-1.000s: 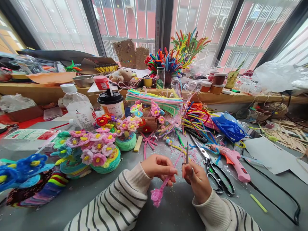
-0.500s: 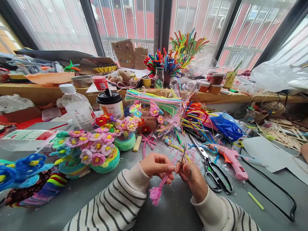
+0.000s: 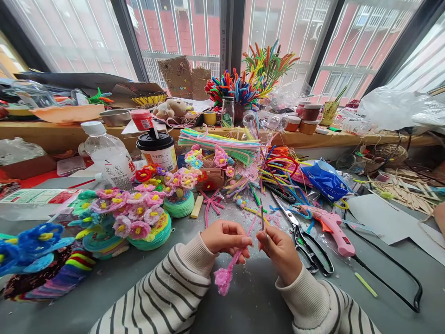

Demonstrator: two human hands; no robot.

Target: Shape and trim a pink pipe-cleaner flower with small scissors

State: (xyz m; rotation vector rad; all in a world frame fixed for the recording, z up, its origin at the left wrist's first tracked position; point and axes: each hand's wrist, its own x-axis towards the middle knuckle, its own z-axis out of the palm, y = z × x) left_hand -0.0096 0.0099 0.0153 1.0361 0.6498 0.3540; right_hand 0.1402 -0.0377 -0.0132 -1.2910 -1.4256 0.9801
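Pinched in my left hand [image 3: 227, 240] is a pink pipe cleaner flower [image 3: 223, 280]; its fuzzy bloom hangs down below my fingers and its thin stem slants up to the right. My right hand [image 3: 278, 250] grips small scissors [image 3: 262, 215], blades pointing up and pressed together beside the upper stem. Whether the blades touch the stem I cannot tell. Large black-handled scissors [image 3: 303, 236] lie on the table to the right of my right hand. A pink glue gun [image 3: 334, 231] rests beyond them. Pink fuzz clippings are scattered behind my hands.
Pots of pipe cleaner flowers [image 3: 139, 215] stand to the left, near a plastic bottle [image 3: 107, 155] and a lidded cup [image 3: 157, 150]. Bundled pipe cleaners [image 3: 219, 146] lie behind my hands. A blue packet [image 3: 325, 180] and the glue gun's black cord [image 3: 389, 283] are on the right.
The small scissors' blades have closed and turned more upright. My right hand has rolled so its back shows more. My left hand still holds the flower in nearly the same place.
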